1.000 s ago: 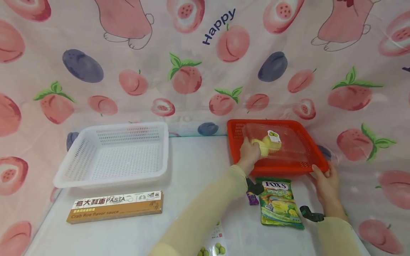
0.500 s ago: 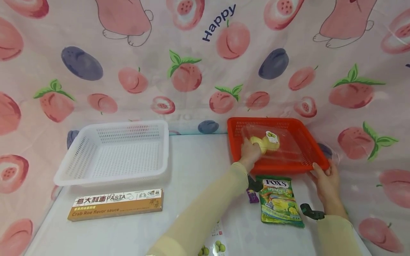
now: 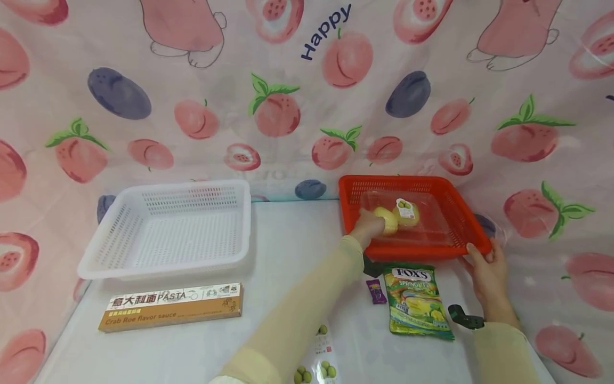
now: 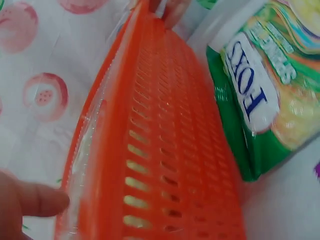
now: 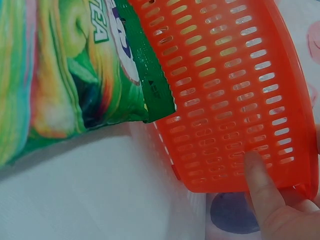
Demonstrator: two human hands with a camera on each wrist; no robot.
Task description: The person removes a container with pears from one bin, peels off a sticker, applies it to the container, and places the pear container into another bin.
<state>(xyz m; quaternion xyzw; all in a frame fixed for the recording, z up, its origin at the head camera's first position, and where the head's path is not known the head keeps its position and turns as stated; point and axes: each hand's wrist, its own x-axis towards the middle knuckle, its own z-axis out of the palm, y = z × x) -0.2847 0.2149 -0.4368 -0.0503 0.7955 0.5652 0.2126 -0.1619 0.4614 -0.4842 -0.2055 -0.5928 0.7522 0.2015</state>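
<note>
A clear plastic box (image 3: 431, 221) with rounded yellow items in it and a green-fruit label lies inside the red basket (image 3: 417, 250). At the box's left end is my left hand (image 3: 369, 226), reaching over the basket's side. One straight finger shows beside the rim in the left wrist view; the fingertips are partly hidden in the head view. My right hand (image 3: 489, 272) grips the basket's near right corner, thumb on the rim. In the right wrist view, a finger (image 5: 262, 185) lies against the slotted wall.
In front of the basket lie a green FOX'S candy bag (image 3: 416, 301) and a small purple packet (image 3: 376, 292). A white basket (image 3: 168, 229) stands at the left, behind a pasta box (image 3: 172, 308). A printed fruit packet (image 3: 323, 362) lies near the front edge.
The clear plastic box has sunk lower and flatter into the red basket. My left hand has shifted slightly left along the box's end. My right hand stays on the basket's corner.
</note>
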